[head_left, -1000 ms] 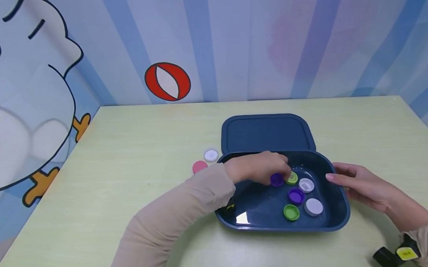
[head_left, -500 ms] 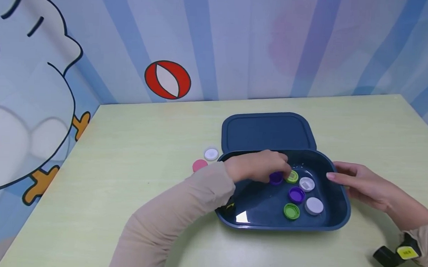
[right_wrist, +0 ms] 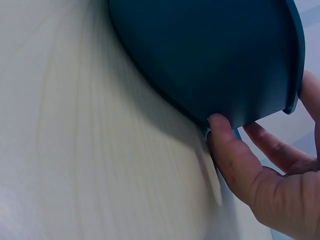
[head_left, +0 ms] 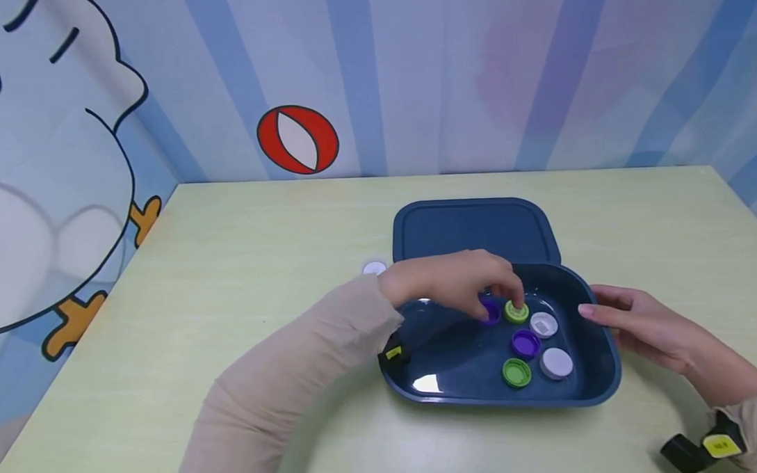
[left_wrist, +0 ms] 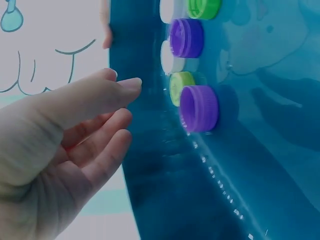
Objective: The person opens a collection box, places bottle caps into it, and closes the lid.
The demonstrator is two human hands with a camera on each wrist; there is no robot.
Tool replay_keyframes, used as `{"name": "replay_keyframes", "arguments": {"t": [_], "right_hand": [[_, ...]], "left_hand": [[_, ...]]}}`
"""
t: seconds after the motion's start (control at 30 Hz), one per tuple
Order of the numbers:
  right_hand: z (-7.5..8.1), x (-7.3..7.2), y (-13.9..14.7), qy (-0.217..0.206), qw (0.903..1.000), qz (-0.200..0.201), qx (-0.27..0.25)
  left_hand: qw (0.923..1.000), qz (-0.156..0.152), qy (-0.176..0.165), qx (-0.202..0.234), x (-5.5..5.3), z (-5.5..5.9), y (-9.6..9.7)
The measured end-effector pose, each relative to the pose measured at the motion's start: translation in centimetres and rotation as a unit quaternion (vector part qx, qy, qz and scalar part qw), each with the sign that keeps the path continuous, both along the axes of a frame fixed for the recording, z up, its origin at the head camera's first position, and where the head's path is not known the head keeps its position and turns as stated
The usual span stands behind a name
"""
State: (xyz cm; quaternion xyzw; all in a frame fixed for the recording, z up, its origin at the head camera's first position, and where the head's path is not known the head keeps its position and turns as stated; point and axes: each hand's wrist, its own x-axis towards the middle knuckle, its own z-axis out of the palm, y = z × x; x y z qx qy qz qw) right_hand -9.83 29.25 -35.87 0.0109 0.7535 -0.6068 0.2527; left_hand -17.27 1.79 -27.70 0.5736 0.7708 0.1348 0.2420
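Observation:
A dark blue box (head_left: 448, 388) holds several bottle caps. My left hand (head_left: 461, 278) is over its back part, fingers loosely bent, just above a purple cap (head_left: 492, 312) and a light green cap (head_left: 516, 311). In the left wrist view that hand (left_wrist: 75, 145) has nothing between thumb and fingers and is apart from the purple cap (left_wrist: 199, 108). Nearby lie a white cap (head_left: 544, 325), a second purple cap (head_left: 526, 344), another white cap (head_left: 556, 364) and a green cap (head_left: 516, 373). My right hand (head_left: 650, 333) grips the box's right end, thumb over the rim.
Behind the box lies its dark blue lid (head_left: 475, 229), flat on the pale table (head_left: 258, 281). A white cap (head_left: 374, 268) sits on the table left of the box, partly covered by the left arm. A patterned wall (head_left: 440, 78) stands along the table's back edge.
My left hand has lifted a little from the purple cap, and its fingers now show apart from it. The left sleeve now covers the pink disc on the table. The right hand stays put.

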Motion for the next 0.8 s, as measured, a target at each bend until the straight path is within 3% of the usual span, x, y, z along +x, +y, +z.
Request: {"name": "replay_keyframes", "arguments": {"t": [0.23,0.6,0.8], "right_hand": [[0.1,0.0,0.0,0.001,1.0,0.0,-0.004],[0.1,-0.1,0.0,-0.001,1.0,0.001,0.006],[0.2,-0.1,0.0,-0.003,1.0,0.001,-0.005]], "left_hand": [[0.9992,0.008,0.005,0.039,-0.7,0.8,-2.1],[0.9924,0.083,-0.017,0.089,-2.2,1.8,-6.6],[0.9842,0.125,-0.037,0.12,-2.9,1.5,-9.3]]}}
